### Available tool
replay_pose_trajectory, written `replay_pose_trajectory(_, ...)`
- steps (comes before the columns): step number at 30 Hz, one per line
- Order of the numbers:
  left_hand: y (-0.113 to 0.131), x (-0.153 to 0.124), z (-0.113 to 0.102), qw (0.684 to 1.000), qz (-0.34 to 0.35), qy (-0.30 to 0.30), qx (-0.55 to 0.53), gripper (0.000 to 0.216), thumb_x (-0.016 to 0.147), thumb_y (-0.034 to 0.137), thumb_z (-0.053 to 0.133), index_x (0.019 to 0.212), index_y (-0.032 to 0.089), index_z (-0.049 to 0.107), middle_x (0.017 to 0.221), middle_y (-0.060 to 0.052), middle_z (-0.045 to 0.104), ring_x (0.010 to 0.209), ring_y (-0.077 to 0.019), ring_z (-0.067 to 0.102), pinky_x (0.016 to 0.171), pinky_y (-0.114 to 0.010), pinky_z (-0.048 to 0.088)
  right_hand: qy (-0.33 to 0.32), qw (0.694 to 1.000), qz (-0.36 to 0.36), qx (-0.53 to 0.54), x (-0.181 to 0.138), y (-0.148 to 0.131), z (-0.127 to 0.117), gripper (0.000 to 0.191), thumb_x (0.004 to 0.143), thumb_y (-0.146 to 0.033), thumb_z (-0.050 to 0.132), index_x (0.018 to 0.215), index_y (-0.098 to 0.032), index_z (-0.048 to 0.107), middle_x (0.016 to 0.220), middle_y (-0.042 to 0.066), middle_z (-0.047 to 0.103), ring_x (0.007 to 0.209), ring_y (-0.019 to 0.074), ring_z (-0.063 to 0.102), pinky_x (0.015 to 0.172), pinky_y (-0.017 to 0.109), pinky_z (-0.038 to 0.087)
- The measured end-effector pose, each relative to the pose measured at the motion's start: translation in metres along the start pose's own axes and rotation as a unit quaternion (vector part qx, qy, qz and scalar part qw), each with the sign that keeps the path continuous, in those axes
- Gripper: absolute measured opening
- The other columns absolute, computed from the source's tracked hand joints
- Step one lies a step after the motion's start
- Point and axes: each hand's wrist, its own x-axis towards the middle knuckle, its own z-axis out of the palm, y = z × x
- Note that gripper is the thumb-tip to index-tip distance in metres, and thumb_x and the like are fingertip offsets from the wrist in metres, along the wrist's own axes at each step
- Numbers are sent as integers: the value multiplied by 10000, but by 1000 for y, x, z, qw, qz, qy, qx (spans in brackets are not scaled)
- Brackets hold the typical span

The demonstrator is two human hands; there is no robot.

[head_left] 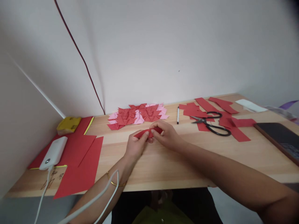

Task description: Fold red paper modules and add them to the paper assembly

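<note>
Between my two hands is a small folded piece of red paper, held above the middle of the wooden table. My left hand pinches its left part, thumb on top. At the other end my right hand grips it with thumb and fingers, the two thumbs nearly meeting. Some of the paper is hidden behind the fingers. Just beyond my hands, folded red and pink paper pieces lie in overlapping rows near the wall.
Black-handled scissors lie on scattered red paper strips at right, beside a pen. A dark phone-like slab is at the right edge. Red sheets, a white power bank with cable, and a yellow packet occupy the left.
</note>
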Motion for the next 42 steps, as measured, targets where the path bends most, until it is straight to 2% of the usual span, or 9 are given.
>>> replay_pose_trajectory(13, -3, 2, -2, 1000, -4, 4, 21, 221, 718, 362, 676, 702, 142, 689, 645, -31, 651, 629, -133, 575, 672, -249, 460, -18, 1000, -1, 9, 0, 1, 0, 119, 781, -109, 512, 746, -187, 594, 742, 16, 641, 702, 137, 555, 653, 271, 419)
replay_pose_trajectory(20, 10, -2, 2, 992, 36, -7, 124, 208, 749, 332, 636, 660, 147, 674, 624, -14, 633, 604, -119, 538, 617, -217, 419, -37, 999, 15, 6, 0, 1, 0, 79, 764, -134, 548, 723, -184, 593, 700, 9, 637, 677, 133, 556, 639, 264, 418)
replay_pose_trajectory(25, 14, -3, 4, 988, 40, -2, 147, 210, 746, 322, 632, 627, 152, 660, 601, -6, 617, 585, -111, 516, 585, -212, 394, -32, 999, 18, 19, 0, 3, 1, 96, 772, -150, 537, 696, -184, 585, 698, 10, 620, 661, 123, 545, 614, 251, 419)
replay_pose_trajectory(27, 11, -3, 3, 991, 23, -7, 128, 205, 735, 326, 646, 636, 148, 662, 606, -10, 621, 588, -111, 523, 584, -214, 395, -29, 999, 28, 32, 0, 3, 1, 107, 769, -144, 530, 678, -182, 571, 689, 8, 606, 642, 118, 534, 598, 246, 418)
replay_pose_trajectory(34, -1, 3, 0, 995, -66, -41, -65, 222, 650, 298, 739, 780, 134, 668, 638, -21, 642, 591, -115, 559, 641, -248, 442, -21, 988, 129, 85, 2, 3, 1, 135, 794, -209, 518, 670, -170, 555, 684, 8, 582, 635, 118, 513, 594, 246, 411)
replay_pose_trajectory(42, -1, 5, -1, 996, -64, -21, -64, 167, 637, 237, 738, 712, 123, 643, 568, 5, 604, 532, -83, 522, 577, -214, 409, -63, 966, 195, 155, 4, 4, 2, 195, 795, -315, 522, 686, -159, 564, 639, -15, 536, 588, 101, 465, 570, 231, 369)
